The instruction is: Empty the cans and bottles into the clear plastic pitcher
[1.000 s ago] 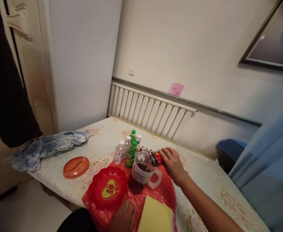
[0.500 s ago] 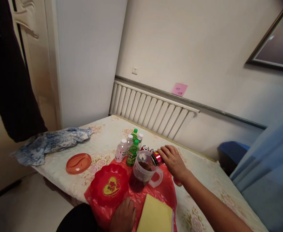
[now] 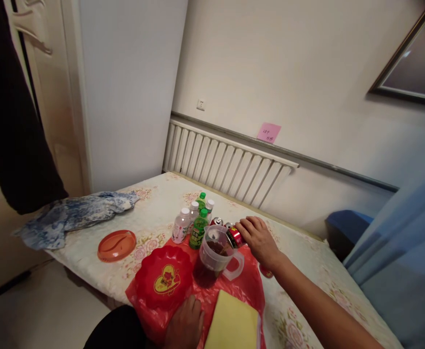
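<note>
My right hand (image 3: pixel 259 239) is wrapped around a red drink can (image 3: pixel 236 236), tilted with its top at the rim of a clear plastic pitcher (image 3: pixel 217 260). Dark brown liquid fills much of the pitcher, whose handle points right. My left hand (image 3: pixel 185 324) lies palm down on a red plastic sheet (image 3: pixel 248 291), its fingers resting near the edge of a red scalloped tray (image 3: pixel 147 276). Beside it is a yellow book or folder (image 3: pixel 232 320). Just behind the pitcher are more cans (image 3: pixel 217 221), partly hidden.
Left of the pitcher stand several bottles: green ones (image 3: pixel 198 231) and white-capped ones (image 3: pixel 181 227). An orange lid-like dish (image 3: pixel 117 245) and a blue-white cloth (image 3: pixel 85 213) lie on the flowered tablecloth (image 3: pixel 157 191). A red round object (image 3: pixel 266 271) is partly hidden behind my right forearm.
The view has shifted very slightly. My right hand keeps the can tilted at the pitcher, and my left hand stays in place.
</note>
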`<state>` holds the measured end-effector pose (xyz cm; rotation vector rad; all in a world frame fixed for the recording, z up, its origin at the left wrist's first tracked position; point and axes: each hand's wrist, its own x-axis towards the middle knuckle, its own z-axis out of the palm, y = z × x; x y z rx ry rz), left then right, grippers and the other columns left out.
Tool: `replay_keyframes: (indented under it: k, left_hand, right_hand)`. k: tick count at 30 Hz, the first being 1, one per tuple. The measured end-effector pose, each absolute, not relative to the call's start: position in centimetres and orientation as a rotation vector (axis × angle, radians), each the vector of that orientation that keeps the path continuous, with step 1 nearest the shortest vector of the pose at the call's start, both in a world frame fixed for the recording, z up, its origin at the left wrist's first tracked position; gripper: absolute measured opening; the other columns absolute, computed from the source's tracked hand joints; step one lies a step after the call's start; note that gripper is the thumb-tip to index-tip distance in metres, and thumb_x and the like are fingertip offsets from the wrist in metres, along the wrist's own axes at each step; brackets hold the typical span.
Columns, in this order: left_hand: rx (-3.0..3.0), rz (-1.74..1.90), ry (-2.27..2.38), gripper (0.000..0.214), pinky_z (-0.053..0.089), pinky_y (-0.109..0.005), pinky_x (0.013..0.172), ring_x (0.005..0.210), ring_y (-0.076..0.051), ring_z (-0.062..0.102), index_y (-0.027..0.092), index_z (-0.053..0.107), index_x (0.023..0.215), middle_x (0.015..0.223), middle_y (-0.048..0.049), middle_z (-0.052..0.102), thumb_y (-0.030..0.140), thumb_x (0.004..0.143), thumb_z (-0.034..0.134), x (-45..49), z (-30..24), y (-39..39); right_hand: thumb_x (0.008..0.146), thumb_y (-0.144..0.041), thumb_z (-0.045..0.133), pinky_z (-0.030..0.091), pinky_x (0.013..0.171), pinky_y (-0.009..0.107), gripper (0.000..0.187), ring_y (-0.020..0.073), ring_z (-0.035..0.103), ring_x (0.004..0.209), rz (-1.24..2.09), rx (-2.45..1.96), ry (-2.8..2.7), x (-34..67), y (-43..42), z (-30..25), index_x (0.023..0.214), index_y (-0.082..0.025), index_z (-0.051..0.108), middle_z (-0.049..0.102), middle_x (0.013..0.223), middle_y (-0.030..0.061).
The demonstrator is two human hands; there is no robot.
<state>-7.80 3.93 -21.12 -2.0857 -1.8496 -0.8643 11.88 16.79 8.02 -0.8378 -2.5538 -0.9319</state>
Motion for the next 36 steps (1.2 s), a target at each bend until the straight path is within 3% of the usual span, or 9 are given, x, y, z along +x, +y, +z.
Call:
replay_keyframes:
  k: [23,27,31,36]
  left_hand:
    - [-2.101,-0.879,-1.846,0.019,0.053,-0.034,0.075,0.082,-0.02,0.064,0.021,0.062,0.09,0.092,-0.0043,0.069,0.018,0.089,0.044,-7.7,-20.8,3.9]
    - [-2.125,-0.867,-1.823,0.021,0.051,-0.032,0.074,0.08,-0.019,0.064,0.022,0.062,0.09,0.088,-0.0032,0.068,0.016,0.089,0.042,-7.9,-20.2,3.7]
    - [-2.143,-0.858,-1.844,0.021,0.05,-0.03,0.073,0.08,-0.018,0.064,0.023,0.061,0.087,0.088,-0.0025,0.067,0.017,0.09,0.041,-8.1,-20.0,3.8]
    - [-2.129,-0.873,-1.743,0.022,0.051,-0.03,0.07,0.075,-0.018,0.065,0.024,0.061,0.086,0.092,-0.0047,0.069,0.019,0.092,0.04,-8.4,-21.6,4.4]
  right_hand:
    - [0.091,-0.015,0.052,0.037,0.102,0.049,0.042,0.029,0.044,0.115,-0.795,-0.873,-2.491,12.0,17.2,7.0,0.132,-0.022,0.051,0.059,0.123,0.0109]
    - [0.085,-0.019,0.06,0.041,0.098,0.048,0.049,0.0287,0.048,0.113,-0.539,-0.915,-2.386,12.7,17.7,5.9,0.133,-0.02,0.05,0.059,0.123,0.0125]
    - [0.068,-0.018,0.07,0.042,0.097,0.049,0.061,0.0292,0.052,0.11,-0.081,-1.045,-2.119,14.5,19.4,3.1,0.127,-0.02,0.054,0.06,0.121,0.0115]
    - [0.059,-0.023,0.071,0.05,0.087,0.043,0.052,0.0274,0.063,0.096,0.493,-1.314,-1.647,17.0,22.2,-2.3,0.11,-0.019,0.063,0.07,0.105,0.0063]
